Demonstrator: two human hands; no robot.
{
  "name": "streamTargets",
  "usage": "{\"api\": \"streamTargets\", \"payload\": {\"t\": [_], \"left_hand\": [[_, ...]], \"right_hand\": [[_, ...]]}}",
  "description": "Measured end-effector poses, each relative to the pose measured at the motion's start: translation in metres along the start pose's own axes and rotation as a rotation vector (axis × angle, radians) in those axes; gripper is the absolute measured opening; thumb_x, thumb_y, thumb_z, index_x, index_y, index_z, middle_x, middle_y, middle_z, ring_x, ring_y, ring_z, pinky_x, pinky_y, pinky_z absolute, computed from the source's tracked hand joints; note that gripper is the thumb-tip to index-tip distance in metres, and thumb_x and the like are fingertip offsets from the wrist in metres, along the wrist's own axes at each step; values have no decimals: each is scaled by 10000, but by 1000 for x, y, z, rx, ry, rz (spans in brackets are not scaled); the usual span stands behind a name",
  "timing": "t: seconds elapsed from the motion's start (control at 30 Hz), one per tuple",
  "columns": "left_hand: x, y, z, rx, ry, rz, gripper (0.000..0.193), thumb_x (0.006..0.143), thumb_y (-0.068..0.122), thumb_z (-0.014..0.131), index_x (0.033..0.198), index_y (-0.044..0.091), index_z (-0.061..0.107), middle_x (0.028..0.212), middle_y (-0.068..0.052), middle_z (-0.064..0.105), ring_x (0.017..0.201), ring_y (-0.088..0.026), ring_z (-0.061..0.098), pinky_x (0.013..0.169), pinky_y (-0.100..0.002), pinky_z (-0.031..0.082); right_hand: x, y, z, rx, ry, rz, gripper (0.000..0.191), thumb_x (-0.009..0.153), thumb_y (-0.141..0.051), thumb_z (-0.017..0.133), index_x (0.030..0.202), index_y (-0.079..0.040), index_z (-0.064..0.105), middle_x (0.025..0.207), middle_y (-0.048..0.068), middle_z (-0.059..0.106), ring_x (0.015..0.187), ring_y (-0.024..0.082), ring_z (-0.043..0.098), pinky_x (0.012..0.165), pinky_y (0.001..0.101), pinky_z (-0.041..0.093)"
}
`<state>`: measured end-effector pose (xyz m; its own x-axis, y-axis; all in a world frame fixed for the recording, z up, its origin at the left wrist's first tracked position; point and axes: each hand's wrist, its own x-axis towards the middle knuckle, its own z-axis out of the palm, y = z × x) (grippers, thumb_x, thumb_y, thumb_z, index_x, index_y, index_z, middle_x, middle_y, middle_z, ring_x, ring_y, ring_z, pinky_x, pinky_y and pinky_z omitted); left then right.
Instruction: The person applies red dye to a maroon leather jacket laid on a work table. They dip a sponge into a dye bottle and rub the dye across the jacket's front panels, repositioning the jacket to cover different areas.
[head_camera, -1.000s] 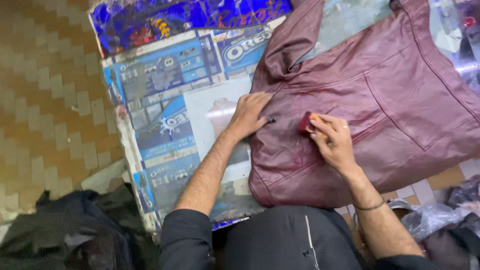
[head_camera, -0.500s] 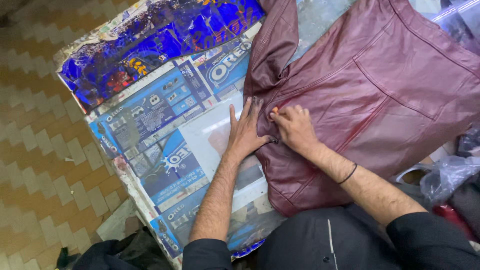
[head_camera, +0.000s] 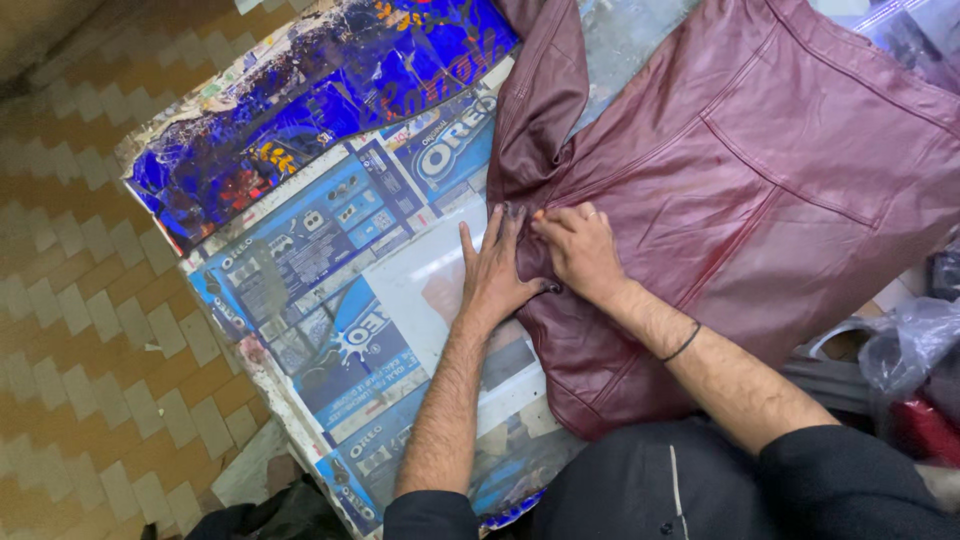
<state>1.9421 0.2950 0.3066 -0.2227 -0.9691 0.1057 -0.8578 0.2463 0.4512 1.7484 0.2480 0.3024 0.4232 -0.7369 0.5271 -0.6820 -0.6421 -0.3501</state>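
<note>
- Broadly, the biggest thing in view is a maroon leather jacket (head_camera: 760, 200), which lies spread flat over the right part of a work table (head_camera: 300, 270); the table is covered with blue printed packaging sheets.
- The jacket looks already sewn together, with seams and a slanted pocket line visible, so the work in hand seems to be a finishing treatment on its left edge. It is probably at an early or middle stage, because only this small area near the hands is attended and the large panel to the right shows no hand on it. How much of the surface is already treated cannot be told.
- The left hand (head_camera: 500, 270) lies flat and open, fingers spread, partly on the table cover and partly on the jacket's edge, pressing it down. Its fingertips look dark-stained.
- The right hand (head_camera: 580, 250) is curled, its fingers bent together against the leather just beside the left hand. Whether it grasps something small inside cannot be told, since nothing shows between the fingers.
- A thin dark band (head_camera: 682, 343) sits on the right wrist.
- A crumpled plastic bag (head_camera: 905, 345) lies at the right edge, near the jacket.
</note>
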Motion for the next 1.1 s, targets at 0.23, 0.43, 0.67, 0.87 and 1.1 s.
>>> {"api": "streamTargets", "payload": {"t": [0.23, 0.43, 0.67, 0.87, 1.1], "left_hand": [[-4, -12, 12, -70, 55, 24, 1282, 609, 523, 923, 1568, 35, 225, 1598, -170, 388, 1539, -297, 237, 1208, -678, -27], [-28, -23, 21, -50, 151, 95, 1106, 748, 451, 870, 1603, 37, 303, 1582, -129, 474, 1545, -277, 355, 1300, -669, 41], [-36, -15, 2, 41, 118, -17, 1092, 690, 497, 877, 1545, 81, 340, 1527, -174, 482, 1520, -302, 289, 1188, -738, 4], [-31, -13, -6, 36, 120, -50, 1135, 701, 538, 857, 1578, 84, 298, 1554, -173, 448, 1542, -294, 250, 1202, -731, -2], [-29, -11, -5, 17, 104, -76, 1166, 689, 545, 859, 1580, 91, 260, 1589, -147, 421, 1544, -285, 239, 1197, -724, -21]], "right_hand": [[-18, 13, -58, -177, -85, 30, 225, 897, -151, 697, 1088, -242, 773, 1154, -23, 701, 1012, 251, 580, 812, 435, 411], [-37, -8, -37, -170, -73, -6, 222, 873, -211, 747, 1087, -254, 789, 965, 15, 625, 897, 244, 558, 756, 443, 395], [-18, -13, -12, -145, -1, -121, 268, 886, -211, 743, 1152, -228, 771, 995, 42, 612, 915, 255, 566, 755, 439, 384], [-9, -20, 5, -67, 108, 112, 242, 904, -167, 732, 1140, -215, 754, 965, 22, 595, 931, 259, 573, 756, 447, 375], [8, -9, 14, -214, 127, 198, 192, 950, -181, 740, 1133, -231, 764, 997, 8, 608, 943, 249, 580, 759, 430, 384]]}}
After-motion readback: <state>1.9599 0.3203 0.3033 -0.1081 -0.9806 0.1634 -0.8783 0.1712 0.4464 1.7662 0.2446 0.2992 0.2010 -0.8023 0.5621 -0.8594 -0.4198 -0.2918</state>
